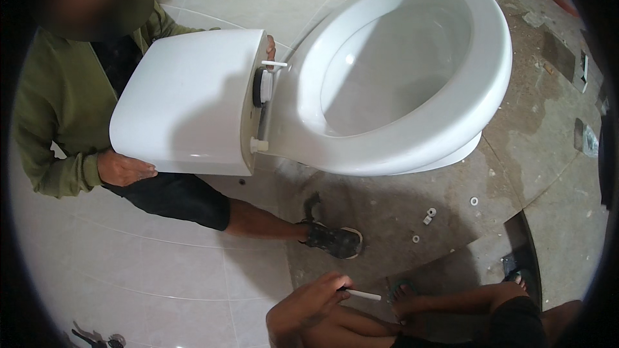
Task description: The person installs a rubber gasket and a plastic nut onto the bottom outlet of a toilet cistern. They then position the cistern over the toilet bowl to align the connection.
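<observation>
At the lower edge, my left hand [316, 299] is closed around a white plastic bolt [364, 294] with a dark piece at its inner end. My right hand cannot be made out. Beyond, another person in a green jacket holds a white toilet tank [187, 100] on its side, one hand [126, 167] under its near edge and the other at the far corner. The tank's underside faces the white toilet bowl [400, 71]. From that underside stick out a white bolt [275, 63], a white fitting [259, 145] and a round black gasket [258, 87].
Small white nuts and washers [429, 216] lie on the rough grey floor right of the other person's shoe [332, 238]. Light tiles [161, 251] cover the left side. My feet [403, 299] are at the lower right. Scraps and a clear plastic bag [588, 140] lie far right.
</observation>
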Available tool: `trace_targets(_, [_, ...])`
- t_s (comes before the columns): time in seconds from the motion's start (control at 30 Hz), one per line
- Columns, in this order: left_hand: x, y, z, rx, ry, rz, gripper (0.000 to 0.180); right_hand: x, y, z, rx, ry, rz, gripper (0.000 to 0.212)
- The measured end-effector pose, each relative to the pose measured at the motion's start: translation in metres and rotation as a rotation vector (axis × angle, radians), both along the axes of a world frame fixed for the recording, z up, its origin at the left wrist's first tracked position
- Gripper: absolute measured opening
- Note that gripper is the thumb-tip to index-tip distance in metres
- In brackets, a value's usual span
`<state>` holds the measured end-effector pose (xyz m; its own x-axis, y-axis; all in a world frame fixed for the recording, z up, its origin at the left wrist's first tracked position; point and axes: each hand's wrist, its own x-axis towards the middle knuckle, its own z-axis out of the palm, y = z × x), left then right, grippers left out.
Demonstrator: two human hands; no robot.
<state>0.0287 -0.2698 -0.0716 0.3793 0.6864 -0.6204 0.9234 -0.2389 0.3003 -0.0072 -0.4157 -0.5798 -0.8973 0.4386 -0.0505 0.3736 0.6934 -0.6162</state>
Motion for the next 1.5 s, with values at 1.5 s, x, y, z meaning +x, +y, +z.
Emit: trace_targets(1.5, [-0.019, 0.108, 0.369, 1.818, 0.457, -0.458, 0.034, 0.023, 0.023, 0.037, -0.055, -0.039, -0.039, 0.076])
